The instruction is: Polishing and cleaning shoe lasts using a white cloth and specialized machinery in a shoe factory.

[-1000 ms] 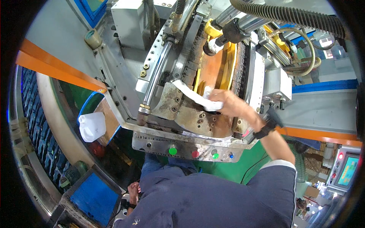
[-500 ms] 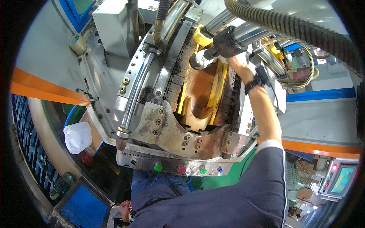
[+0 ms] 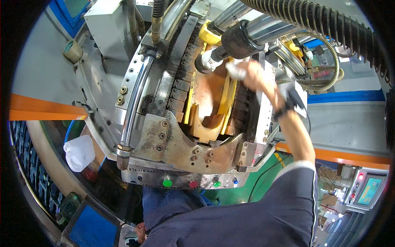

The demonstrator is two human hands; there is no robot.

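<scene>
My right hand (image 3: 256, 75) is over the far right part of a machine's curved mould (image 3: 210, 94), blurred by motion. Its fingers are closed on a white cloth (image 3: 236, 71), just right of a black threaded rod end with white wrapping (image 3: 207, 61). Yellow strips (image 3: 227, 101) run along both sides of the mould's brownish hollow. At the lower edge, my left hand (image 3: 140, 233) hangs low beside a grey object (image 3: 127, 234). Only a small part of it shows past my dark shirt, and its fingers are too hidden to read.
A thick ribbed hose (image 3: 312, 20) and a steel cylinder (image 3: 267, 33) cross above the mould. A front panel (image 3: 135, 176) carries green, red and blue buttons. To the left are a white plastic jug (image 3: 79, 153) and an orange bar (image 3: 45, 108); a control screen (image 3: 369, 190) stands right.
My right hand has come back from behind the cylinder, nearer and into plain sight with the white cloth. The whole view has shifted slightly; my left hand stays low.
</scene>
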